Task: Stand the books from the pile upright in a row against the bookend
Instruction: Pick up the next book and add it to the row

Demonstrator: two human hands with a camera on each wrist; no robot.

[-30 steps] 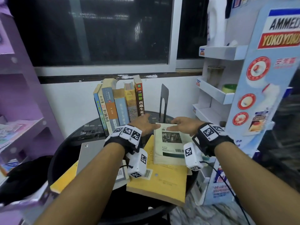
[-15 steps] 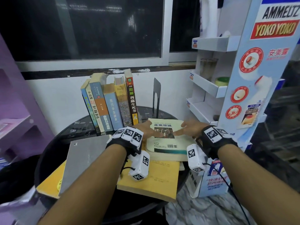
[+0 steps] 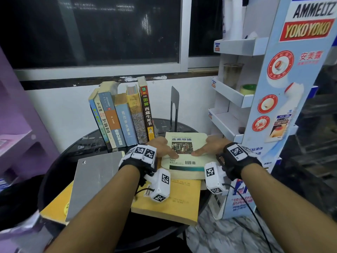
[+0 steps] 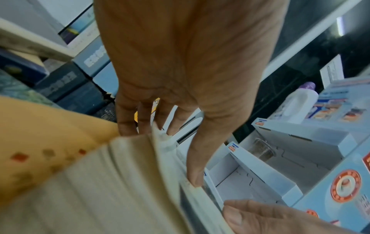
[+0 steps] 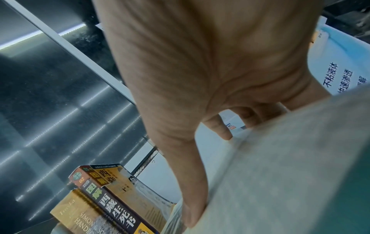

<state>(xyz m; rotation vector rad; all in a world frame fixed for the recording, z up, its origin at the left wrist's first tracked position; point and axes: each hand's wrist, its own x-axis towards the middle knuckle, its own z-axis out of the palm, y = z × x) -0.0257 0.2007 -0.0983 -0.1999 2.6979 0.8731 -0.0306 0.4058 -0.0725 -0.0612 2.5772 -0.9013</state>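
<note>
Dim bluish indoor light, dark window glare, wrist views blurred — edges warped

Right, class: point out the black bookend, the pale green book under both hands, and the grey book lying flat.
black bookend (image 3: 174, 99), head view, on its upright plate.
pale green book (image 3: 184, 137), head view, on its cover's far part.
grey book (image 3: 94, 178), head view, on the middle of its cover.

From my head cam the far fingers of both hands are tucked behind the pale green book (image 3: 184, 152), so I can't see their grip. The yellow book (image 3: 175, 199) underneath is mostly covered. Left wrist cam is smeared: the page edges (image 4: 112, 182) are just blur. Right wrist cam cuts off the row of books (image 5: 112, 204), probably only two spines readable.
</note>
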